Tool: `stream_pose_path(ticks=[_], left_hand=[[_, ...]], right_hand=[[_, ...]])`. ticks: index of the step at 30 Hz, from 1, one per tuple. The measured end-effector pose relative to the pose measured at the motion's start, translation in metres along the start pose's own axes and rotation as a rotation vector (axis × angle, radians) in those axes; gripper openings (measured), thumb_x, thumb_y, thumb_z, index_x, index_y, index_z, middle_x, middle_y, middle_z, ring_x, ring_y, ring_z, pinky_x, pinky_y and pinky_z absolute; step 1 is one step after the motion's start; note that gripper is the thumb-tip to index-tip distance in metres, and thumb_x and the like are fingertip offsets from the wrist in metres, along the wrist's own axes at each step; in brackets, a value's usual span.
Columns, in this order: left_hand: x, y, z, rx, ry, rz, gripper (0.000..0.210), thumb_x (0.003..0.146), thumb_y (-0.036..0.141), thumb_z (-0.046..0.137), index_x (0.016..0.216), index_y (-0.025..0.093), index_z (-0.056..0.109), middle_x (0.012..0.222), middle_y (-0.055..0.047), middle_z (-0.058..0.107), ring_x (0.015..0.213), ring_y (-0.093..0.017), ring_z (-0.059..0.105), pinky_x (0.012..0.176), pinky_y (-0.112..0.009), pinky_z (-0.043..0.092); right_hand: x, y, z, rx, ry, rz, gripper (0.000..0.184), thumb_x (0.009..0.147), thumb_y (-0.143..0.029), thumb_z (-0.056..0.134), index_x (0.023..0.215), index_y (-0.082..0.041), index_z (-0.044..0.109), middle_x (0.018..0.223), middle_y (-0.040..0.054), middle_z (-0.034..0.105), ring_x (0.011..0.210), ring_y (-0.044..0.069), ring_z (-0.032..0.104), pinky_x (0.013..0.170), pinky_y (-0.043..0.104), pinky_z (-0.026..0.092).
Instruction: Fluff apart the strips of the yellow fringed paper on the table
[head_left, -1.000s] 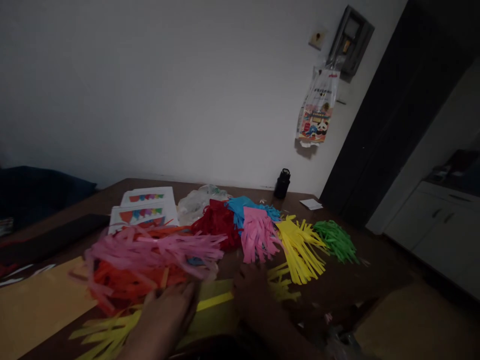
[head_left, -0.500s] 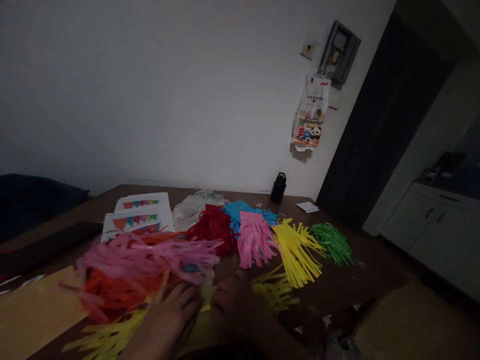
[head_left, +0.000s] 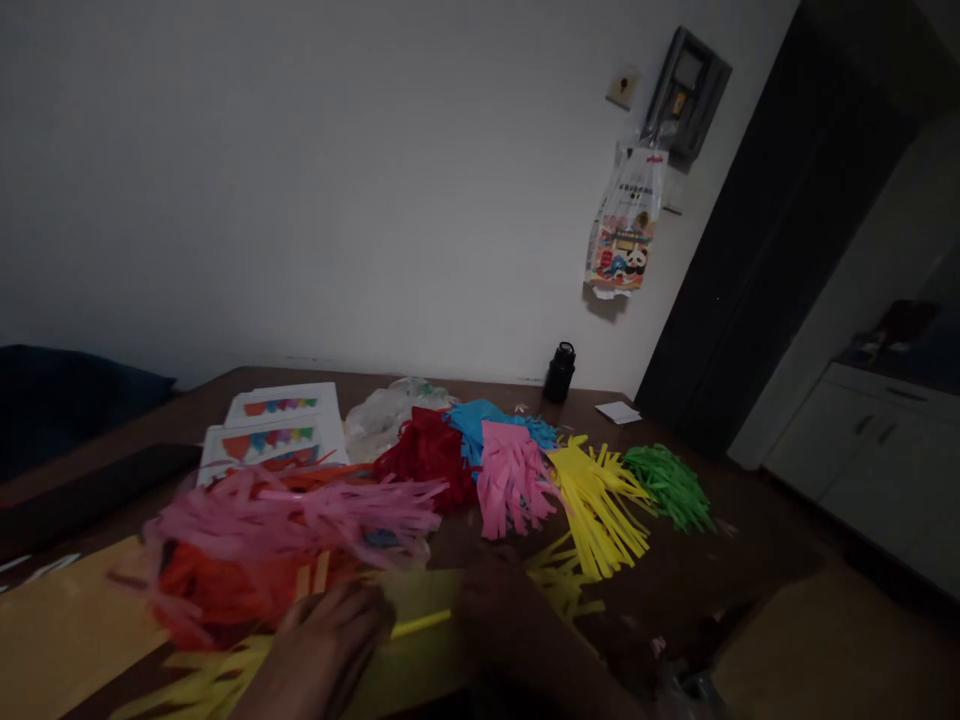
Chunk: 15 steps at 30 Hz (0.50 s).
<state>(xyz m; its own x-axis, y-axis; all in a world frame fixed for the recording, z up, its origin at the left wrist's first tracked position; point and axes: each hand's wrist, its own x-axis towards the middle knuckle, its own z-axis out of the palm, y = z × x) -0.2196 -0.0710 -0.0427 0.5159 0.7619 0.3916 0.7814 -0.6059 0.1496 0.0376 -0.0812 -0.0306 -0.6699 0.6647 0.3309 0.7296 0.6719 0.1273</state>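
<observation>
We see the left hand (head_left: 330, 640) and right hand (head_left: 499, 610) resting flat, grips released, on a smooth yellow-green paper sheet (head_left: 420, 620) at 6 o'clock on the dark wooden worktop (head_left: 712, 570). Limp fringed pink strips (head_left: 300, 505) and orange strips (head_left: 217, 590) lie at 10 o'clock of it.

Two hands (head_left: 330, 640) (head_left: 495, 610) — two white cards (head_left: 281, 405) (head_left: 274, 440), one black bottle (head_left: 559, 372) — seven fringed paper bundles (head_left: 517, 475).
</observation>
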Motion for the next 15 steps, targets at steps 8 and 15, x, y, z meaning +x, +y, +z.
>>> stream_pose_path(ticks=[8, 15], left_hand=[[0.03, 0.034, -0.033, 0.105, -0.263, -0.156, 0.038, 0.083, 0.005, 0.04, 0.09, 0.025, 0.072, 0.104, -0.009, 0.078, 0.104, -0.032, 0.068, 0.08, -0.051, 0.043], [0.034, 0.029, -0.012, 0.164, -0.261, -0.054, 0.041, 0.079, -0.002, 0.047, 0.087, 0.023, 0.078, 0.106, -0.011, 0.077, 0.108, -0.034, 0.064, 0.096, -0.061, 0.035]], right_hand=[[0.01, -0.013, -0.006, 0.049, -0.075, 0.288, 0.007, 0.091, -0.021, 0.063, 0.085, -0.017, 0.065, 0.093, 0.0067, 0.068, 0.096, 0.027, 0.062, 0.089, 0.053, 0.046], [0.014, -0.013, -0.011, 0.037, -0.138, 0.346, 0.009, 0.089, -0.02, 0.059, 0.086, -0.015, 0.067, 0.089, 0.0094, 0.07, 0.091, 0.027, 0.065, 0.088, 0.053, 0.048]])
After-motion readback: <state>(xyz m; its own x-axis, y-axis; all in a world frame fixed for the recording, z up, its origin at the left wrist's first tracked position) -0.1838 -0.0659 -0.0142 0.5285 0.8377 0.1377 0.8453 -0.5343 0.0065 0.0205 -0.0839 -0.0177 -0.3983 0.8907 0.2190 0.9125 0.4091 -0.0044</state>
